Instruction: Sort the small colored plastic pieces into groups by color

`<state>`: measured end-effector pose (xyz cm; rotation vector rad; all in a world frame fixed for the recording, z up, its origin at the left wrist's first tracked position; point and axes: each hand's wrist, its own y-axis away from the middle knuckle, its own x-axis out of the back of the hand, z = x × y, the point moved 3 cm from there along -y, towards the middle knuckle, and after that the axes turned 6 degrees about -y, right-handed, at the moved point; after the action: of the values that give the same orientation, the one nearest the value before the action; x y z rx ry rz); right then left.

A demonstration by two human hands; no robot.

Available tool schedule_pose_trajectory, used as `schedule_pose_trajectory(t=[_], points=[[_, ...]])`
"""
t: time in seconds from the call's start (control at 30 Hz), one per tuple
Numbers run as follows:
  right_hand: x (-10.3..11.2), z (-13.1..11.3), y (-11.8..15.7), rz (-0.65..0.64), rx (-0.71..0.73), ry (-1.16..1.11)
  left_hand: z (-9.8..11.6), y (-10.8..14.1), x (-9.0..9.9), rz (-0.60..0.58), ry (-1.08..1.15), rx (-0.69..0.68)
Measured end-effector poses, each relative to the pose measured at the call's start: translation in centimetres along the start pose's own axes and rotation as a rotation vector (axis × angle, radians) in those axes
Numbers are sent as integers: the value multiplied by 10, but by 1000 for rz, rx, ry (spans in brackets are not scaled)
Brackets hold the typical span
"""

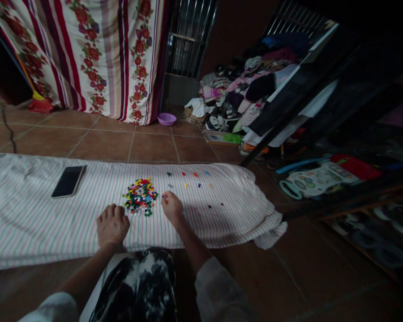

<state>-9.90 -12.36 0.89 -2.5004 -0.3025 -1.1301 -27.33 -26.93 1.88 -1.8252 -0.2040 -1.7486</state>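
Observation:
A pile of small coloured pieces (140, 197), bead-like and too small to name surely, lies on the striped cloth (87, 223). My left hand (113, 225) rests palm down at the pile's near left side, fingers loosely bent and nothing visible in them. Just right of the pile, my right hand (172, 206) pinches a small purple-blue piece (163, 196) between thumb and finger; the fingers partly hide it. Beyond and right of that hand, single pieces lie spaced apart, among them a green piece (169, 174), an orange piece (195, 175) and a dark piece (210, 206).
A phone (68, 182) lies on the cloth at left. Past the cloth are a tiled floor (151, 145), a purple basin (167, 119), a floral curtain (110, 58) and heaped clothes (238, 91). A white toy panel (314, 181) and a rack stand at right.

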Motion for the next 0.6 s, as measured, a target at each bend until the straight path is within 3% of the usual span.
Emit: schedule_pose_trajectory(t=[0.2, 0.43, 0.6], points=[[29, 40, -10, 123, -50, -14, 0, 0, 2, -12, -9, -4], [67, 103, -27, 206, -250, 23, 1, -1, 2, -11, -26, -12], [89, 131, -37, 244, -347, 69, 2, -1, 2, -32, -39, -2]])
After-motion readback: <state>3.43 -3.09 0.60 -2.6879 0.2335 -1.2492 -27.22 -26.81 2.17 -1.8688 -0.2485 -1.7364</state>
